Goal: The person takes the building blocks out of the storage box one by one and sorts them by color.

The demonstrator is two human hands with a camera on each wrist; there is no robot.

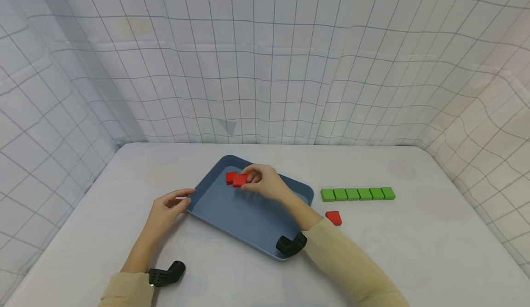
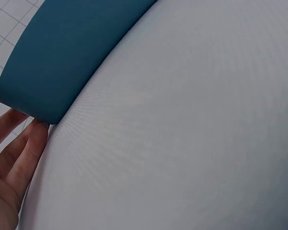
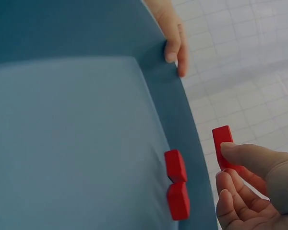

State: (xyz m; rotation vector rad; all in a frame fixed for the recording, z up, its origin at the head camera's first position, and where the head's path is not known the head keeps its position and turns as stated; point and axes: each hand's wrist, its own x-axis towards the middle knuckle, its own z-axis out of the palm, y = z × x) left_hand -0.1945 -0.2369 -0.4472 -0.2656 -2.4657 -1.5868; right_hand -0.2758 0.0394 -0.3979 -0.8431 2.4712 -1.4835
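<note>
My right hand [image 1: 267, 182] pinches a red block [image 3: 222, 143] between thumb and fingers, above the blue tray [image 1: 248, 215]. Two more red blocks [image 3: 176, 184] lie end to end inside the tray, along its wall, in the right wrist view. From the head, one red block [image 1: 230, 178] shows beside the held one, which partly covers it. My left hand [image 1: 165, 208] grips the tray's left corner, with fingertips at both sides of the rim. In the left wrist view, fingers [image 2: 31, 148] touch the outside of the tray wall [image 2: 62, 62].
Right of the tray stands a straight row of several green blocks [image 1: 358, 194]. A single red block [image 1: 333, 218] with a slanted side lies on the white table [image 1: 414, 251] nearer to me. Grid-patterned white curtains [image 1: 265, 67] close off the back and sides.
</note>
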